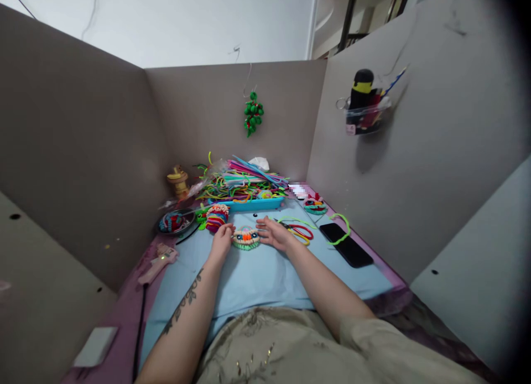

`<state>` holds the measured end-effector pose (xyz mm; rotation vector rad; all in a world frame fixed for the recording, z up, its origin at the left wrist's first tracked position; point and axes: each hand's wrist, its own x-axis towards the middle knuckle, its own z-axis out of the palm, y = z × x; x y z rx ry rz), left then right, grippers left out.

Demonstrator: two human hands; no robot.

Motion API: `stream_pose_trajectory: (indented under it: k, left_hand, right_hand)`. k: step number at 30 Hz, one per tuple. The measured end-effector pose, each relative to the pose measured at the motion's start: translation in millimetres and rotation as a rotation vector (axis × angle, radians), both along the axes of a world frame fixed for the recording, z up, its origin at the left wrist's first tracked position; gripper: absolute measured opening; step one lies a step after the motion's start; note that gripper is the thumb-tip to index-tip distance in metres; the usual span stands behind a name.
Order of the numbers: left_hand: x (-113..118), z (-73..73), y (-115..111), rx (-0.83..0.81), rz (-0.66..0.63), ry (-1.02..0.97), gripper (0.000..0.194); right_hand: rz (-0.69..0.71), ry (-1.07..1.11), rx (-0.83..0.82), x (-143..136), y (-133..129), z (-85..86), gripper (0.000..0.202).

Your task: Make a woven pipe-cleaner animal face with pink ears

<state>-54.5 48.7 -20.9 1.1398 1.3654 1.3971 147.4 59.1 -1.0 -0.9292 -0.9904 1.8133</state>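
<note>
A small pipe-cleaner face (pixel 246 238), cream and mint green with blue eyes and an orange middle, lies on the light blue cloth between my hands. At its left edge my left hand (pixel 223 240) has its fingers bent and pressed together; whether they grip anything is hidden. My right hand (pixel 274 233) is open at the face's right side, fingers apart and stretched toward it. Scissors (pixel 302 233) with red and yellow handles lie just right of that hand. A bundle of striped, many-coloured pipe-cleaner work (pixel 217 218) sits beyond my left hand.
A blue tray (pixel 257 203) heaped with pipe cleaners (pixel 244 179) stands at the back. On the right are a black phone (pixel 348 245), a bent green pipe cleaner (pixel 345 229) and another craft face (pixel 315 205). A pink glue gun (pixel 157 265) and a dark bowl (pixel 188 227) are left. Grey panels surround the table.
</note>
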Motion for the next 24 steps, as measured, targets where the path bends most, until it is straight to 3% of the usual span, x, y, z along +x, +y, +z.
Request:
stream_pose_trajectory:
  k: [6, 12, 16, 21, 24]
  left_hand:
    - [-2, -1.7, 0, 0.031, 0.048, 0.157, 0.021]
    - [0, -2.5, -3, 0.2, 0.058, 0.375, 0.019]
    - [2, -3.2, -6, 0.236, 0.029, 0.361, 0.015]
    - [5, 1.1, -10, 0.23, 0.032, 0.247, 0.014]
    - [6, 4.7, -13, 0.224, 0.053, 0.299, 0.013]
  right_hand:
    - [-0.048, -0.039, 0.082, -2, 6, -7.1, 0.038]
    - [-0.132, -0.395, 0.369, -5, 6, -13.7, 0.031]
    - [-0.109, -0.471, 0.504, -8, 4, -17.4, 0.025]
    - [-0.105, -0.447, 0.541, -9, 4, -19.2, 0.025]
    - [-0.139, -0.469, 0.56, -9, 6, -20.8, 0.024]
